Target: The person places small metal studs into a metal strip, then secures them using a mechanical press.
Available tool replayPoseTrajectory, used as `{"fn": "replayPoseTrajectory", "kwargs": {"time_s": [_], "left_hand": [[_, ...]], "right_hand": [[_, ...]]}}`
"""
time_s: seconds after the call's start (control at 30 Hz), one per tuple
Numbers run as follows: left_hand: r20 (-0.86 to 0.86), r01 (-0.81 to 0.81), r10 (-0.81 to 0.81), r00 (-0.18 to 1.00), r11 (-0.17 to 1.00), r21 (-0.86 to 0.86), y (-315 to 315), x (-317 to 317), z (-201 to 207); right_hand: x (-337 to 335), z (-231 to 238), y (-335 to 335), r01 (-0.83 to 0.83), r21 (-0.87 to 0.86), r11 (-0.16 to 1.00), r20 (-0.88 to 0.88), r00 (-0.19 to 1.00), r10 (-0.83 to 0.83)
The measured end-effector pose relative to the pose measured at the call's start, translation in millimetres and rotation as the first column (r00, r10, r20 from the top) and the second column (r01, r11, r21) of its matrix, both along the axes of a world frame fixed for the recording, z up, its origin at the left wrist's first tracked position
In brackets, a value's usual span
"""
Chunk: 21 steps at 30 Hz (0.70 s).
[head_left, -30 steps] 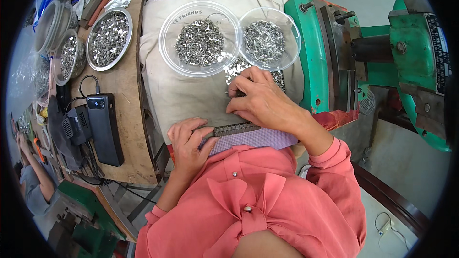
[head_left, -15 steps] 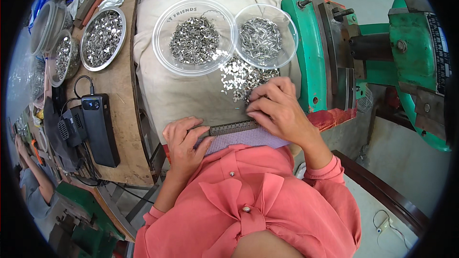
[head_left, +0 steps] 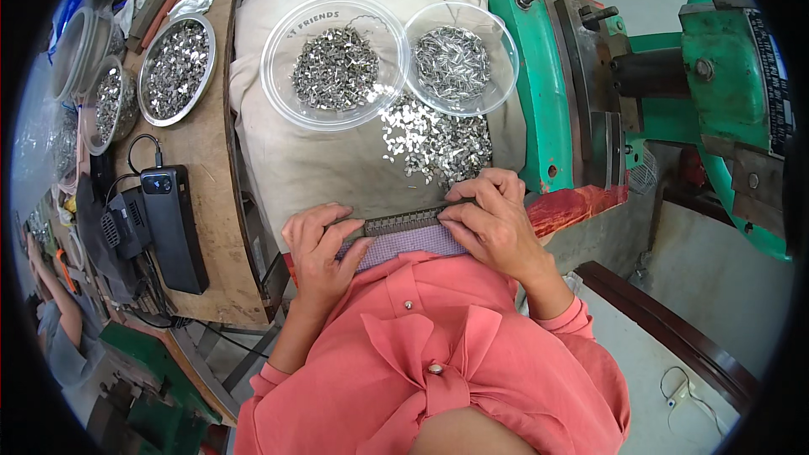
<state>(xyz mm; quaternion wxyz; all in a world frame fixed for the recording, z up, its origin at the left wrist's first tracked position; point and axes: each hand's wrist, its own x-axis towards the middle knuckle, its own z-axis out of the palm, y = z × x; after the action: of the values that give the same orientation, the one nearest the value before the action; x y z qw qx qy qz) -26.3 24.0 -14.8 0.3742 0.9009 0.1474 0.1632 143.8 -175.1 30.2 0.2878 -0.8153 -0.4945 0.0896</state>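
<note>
A narrow dark metal bar (head_left: 404,222) with a row of small slots lies crosswise near my lap. My left hand (head_left: 320,240) grips its left end between thumb and fingers. At the other end, my right hand (head_left: 499,223) is closed with its fingertips on the bar; any small piece between them is hidden. Just beyond is a loose pile of small shiny metal pieces (head_left: 438,143) on a beige cloth (head_left: 278,164). Behind it stand two clear round tubs: the left tub (head_left: 267,76) contains short metal pieces, the right tub (head_left: 513,55) slimmer pin-like ones.
A green machine (head_left: 535,118) borders the cloth on the right. On the wooden table (head_left: 227,244) at left are a round metal dish (head_left: 211,59) of metal pieces, a black power bank (head_left: 177,236) with a cable, and plastic tubs. Another person's arm (head_left: 59,291) shows far left.
My right hand has moved from the edge of the loose pile down toward me, onto the right end of the bar. My left hand stays at the left end.
</note>
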Motion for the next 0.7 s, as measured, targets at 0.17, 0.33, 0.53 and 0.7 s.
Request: {"fn": "replayPoseTrajectory", "kwargs": {"time_s": [0.17,0.33,0.53,0.7], "left_hand": [[0.006,-0.002,0.002,1.000,1.000,0.000,0,0,0],[0.006,-0.001,0.000,1.000,1.000,0.007,1,0,0],[0.025,0.011,-0.012,1.000,1.000,0.009,0,0,2],[0.045,0.040,-0.042,0.998,0.998,0.044,1,-1,1]], "right_hand": [[-5,0,1,0.022,-0.006,1.000,0.093,0.995,-0.021],[-4,3,-3,0.066,0.009,0.998,0.138,0.988,-0.067],[-2,5,-25,0.191,0.064,0.980,0.116,0.974,-0.197],[-11,-2,-34,0.233,0.130,0.964,0.097,0.964,-0.246]]}}
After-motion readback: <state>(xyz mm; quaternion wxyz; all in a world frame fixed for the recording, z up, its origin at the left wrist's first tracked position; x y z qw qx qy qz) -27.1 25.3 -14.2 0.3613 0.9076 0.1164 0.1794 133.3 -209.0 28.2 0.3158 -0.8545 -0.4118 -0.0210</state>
